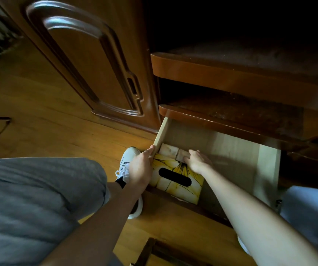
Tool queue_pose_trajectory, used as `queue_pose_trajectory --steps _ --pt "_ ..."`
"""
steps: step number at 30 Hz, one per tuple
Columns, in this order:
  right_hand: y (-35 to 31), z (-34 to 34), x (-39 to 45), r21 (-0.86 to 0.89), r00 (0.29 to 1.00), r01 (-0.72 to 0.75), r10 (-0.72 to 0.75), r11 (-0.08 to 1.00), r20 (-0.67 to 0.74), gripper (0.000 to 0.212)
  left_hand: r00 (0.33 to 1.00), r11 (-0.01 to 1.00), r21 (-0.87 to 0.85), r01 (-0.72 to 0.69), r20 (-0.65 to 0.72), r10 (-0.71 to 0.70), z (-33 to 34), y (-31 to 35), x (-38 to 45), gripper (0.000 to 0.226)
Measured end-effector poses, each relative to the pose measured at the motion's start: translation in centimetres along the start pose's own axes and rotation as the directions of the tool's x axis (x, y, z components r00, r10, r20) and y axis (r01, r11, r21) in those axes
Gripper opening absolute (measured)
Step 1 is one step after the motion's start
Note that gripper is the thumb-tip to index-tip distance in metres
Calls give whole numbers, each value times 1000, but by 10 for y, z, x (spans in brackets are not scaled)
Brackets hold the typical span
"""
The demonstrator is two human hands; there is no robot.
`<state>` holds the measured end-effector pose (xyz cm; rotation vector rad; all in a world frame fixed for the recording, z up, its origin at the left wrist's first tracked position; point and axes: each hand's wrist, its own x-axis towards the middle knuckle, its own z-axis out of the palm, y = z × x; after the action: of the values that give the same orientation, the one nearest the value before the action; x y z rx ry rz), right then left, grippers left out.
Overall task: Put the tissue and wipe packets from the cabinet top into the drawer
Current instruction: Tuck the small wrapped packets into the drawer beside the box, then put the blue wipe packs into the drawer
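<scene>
Dim room, warm wooden floor (pixel 44 120) filling nine o'clock, dark cabinet (pixel 240 77) with two curved shelves rising toward one o'clock. Carved cabinet door (pixel 89 60) leaning across eleven o'clock. Pulled out low at centre, toward four o'clock: pale wooden drawer (pixel 265 166), bare bottom on its three o'clock half.

Inside, against the drawer's nine o'clock wall: yellow flower-printed tissue box (pixel 175 181), flat, dark oval slot facing up. Just beyond it at twelve o'clock, touching it: two small pale packets (pixel 168 150) side by side, pushed into the drawer's far corner.

Left hand (pixel 140 169) at the drawer's nine o'clock side wall, thumb over the rim and fingers curled on the wall's outside; grip narrow, clamped on that wall, heel of the hand beside the tissue box. Right hand (pixel 198 161) reaching into the drawer from five o'clock, palm down, fingers stretched flat over the second packet and the far edge of the box; grip loose and spread, resting on rather than closed round anything, though motion blur softens the fingertips.

Grey trouser leg (pixel 35 204) bulking across seven to nine o'clock, white sneaker (pixel 127 166) on the floor just outside the drawer at the left wrist. Second grey knee at four o'clock edge. Dark wooden frame at six o'clock, unclear what.
</scene>
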<state>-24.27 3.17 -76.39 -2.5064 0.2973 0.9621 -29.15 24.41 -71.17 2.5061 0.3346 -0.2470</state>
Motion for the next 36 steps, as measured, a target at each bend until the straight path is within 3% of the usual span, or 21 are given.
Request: queue_pose_trajectory --steps 3,7,10,12,14,17,20,22,24,28,30,32,34,36 --pt "5 -12 -24 105 999 -26 29 994 -33 66 992 976 193 -105 96 88 -12 7 -2 59" --pt "11 -53 -80 -29 996 27 -30 999 -89 60 954 874 411 -258 252 163 -42 40 -7 41" --pt "15 -104 -126 49 989 134 -130 990 -76 54 912 747 524 -410 213 351 -78 91 -13 48" --pt "14 -147 -162 111 957 250 -228 962 -181 44 841 701 494 -514 131 525 -110 136 -24 48" --pt "12 -193 -200 118 887 368 -310 922 -344 33 748 664 459 -590 0 664 -145 181 -33 46" --pt "9 -260 -262 55 738 475 -364 878 -568 20 537 573 419 -705 -213 816 -198 246 -45 42" --pt "5 -318 -313 -149 527 481 -421 864 -738 19 312 448 455 -769 -345 885 -247 306 -48 35" --pt "3 -353 -331 -254 397 444 -443 859 -804 19 258 443 445 -778 -418 871 -269 345 -42 28" --pt "3 -388 -333 -297 334 375 -426 879 -841 18 297 477 408 -778 -430 853 -282 380 -28 25" --pt "11 -448 -305 -247 426 178 -301 953 -853 30 497 572 339 -747 -286 819 -287 429 21 33" --pt "20 -473 -289 -248 420 -11 -221 969 -881 43 556 595 333 -731 -213 803 -281 446 46 39" --pt "33 -495 -274 -121 443 -166 -36 979 -896 57 563 583 335 -740 -165 810 -271 465 65 41" --pt "46 -512 -260 30 513 -276 174 961 -841 68 536 544 329 -772 -122 835 -257 493 80 44" --pt "54 -519 -248 19 542 -355 223 935 -810 73 504 504 294 -812 -80 860 -245 522 89 48"
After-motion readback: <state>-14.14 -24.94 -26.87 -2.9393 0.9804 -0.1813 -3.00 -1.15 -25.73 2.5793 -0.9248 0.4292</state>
